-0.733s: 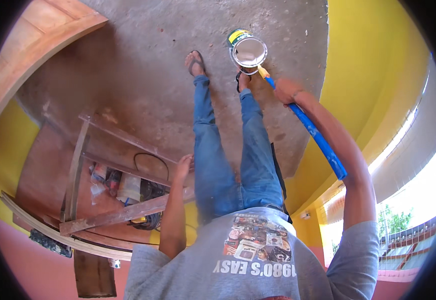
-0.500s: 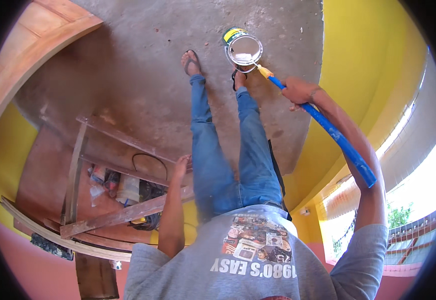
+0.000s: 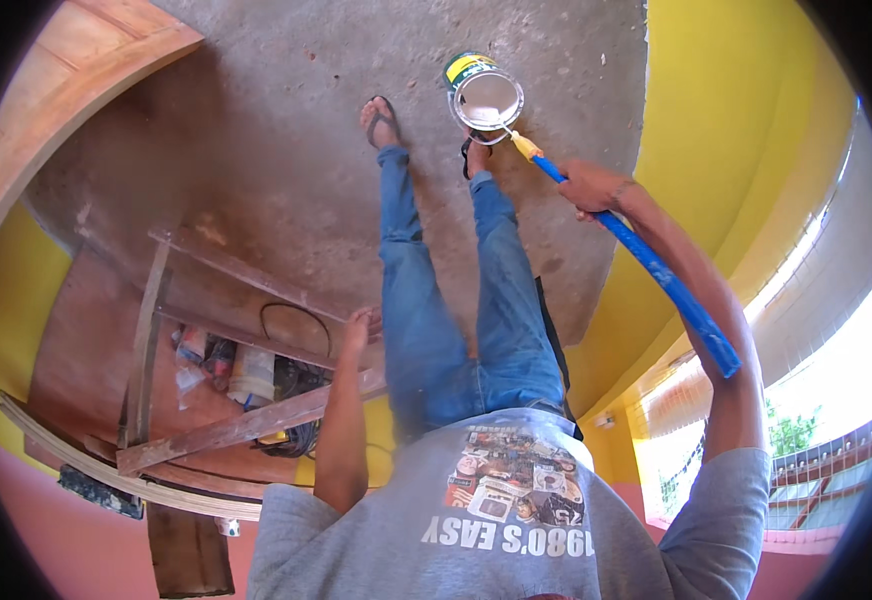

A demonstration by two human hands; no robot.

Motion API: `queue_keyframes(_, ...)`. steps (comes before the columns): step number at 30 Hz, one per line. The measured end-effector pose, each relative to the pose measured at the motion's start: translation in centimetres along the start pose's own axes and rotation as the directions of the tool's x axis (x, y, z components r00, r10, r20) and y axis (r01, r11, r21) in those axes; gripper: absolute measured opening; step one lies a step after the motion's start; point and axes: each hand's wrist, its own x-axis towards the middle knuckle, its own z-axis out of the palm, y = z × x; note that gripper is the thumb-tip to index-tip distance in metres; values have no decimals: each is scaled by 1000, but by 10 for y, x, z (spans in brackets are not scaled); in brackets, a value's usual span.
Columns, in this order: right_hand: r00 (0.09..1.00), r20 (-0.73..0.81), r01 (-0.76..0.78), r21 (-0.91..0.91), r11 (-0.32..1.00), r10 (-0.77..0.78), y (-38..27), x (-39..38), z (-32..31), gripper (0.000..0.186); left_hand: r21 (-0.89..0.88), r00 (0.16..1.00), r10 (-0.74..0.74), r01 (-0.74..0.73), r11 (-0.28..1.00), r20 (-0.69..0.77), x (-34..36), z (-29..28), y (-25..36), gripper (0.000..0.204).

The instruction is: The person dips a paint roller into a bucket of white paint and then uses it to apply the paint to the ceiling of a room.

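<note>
My right hand [image 3: 594, 188] is closed around a paint roller's long blue pole [image 3: 664, 275], which runs back along my forearm. At its far end is a yellow-orange handle [image 3: 526, 146] with a thin wire leading to the can's mouth. The paint can [image 3: 487, 101], green and yellow outside, stands on the floor by my right foot, with whitish paint inside. The roller head [image 3: 484, 116] looks whitish and sits inside the can. My left hand [image 3: 360, 326] is low beside my left thigh, near a wooden frame [image 3: 256, 422]; its fingers are partly hidden, and contact with the wood is unclear.
A wooden door [image 3: 66, 90] stands at far left. Bags, a white bucket [image 3: 253, 375] and dark cables lie by the wooden frame. A yellow wall [image 3: 716, 110] runs along the right, above a meshed window opening [image 3: 806, 430]. Rough concrete floor [image 3: 286, 150] lies ahead.
The blue pole's rear end has swung slightly left and down, and its yellow handle has shifted a little left. My right hand has moved slightly with it. The can stays in place.
</note>
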Motion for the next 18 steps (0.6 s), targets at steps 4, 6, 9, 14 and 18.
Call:
queue_keyframes(4,997,-66,-27,130,991,36,-17,-29,-14,23,61,986,10,0,998,-167,9,-20,-8,33)
queue_keyframes(6,998,-57,-10,44,999,13,-4,-3,-13,23,88,977,34,-15,996,-210,14,-23,-13,33)
queue_keyframes(9,999,-51,-15,26,1000,17,11,25,-1,22,73,972,85,-71,995,-221,19,-18,-13,32)
queue_keyframes(14,997,-67,-17,114,993,24,2,-1,-4,21,12,971,64,-63,998,-228,16,-13,-20,27)
queue_keyframes(18,999,-7,32,37,999,-32,-13,-45,-28,21,64,980,17,-4,998,-200,20,-19,-33,30)
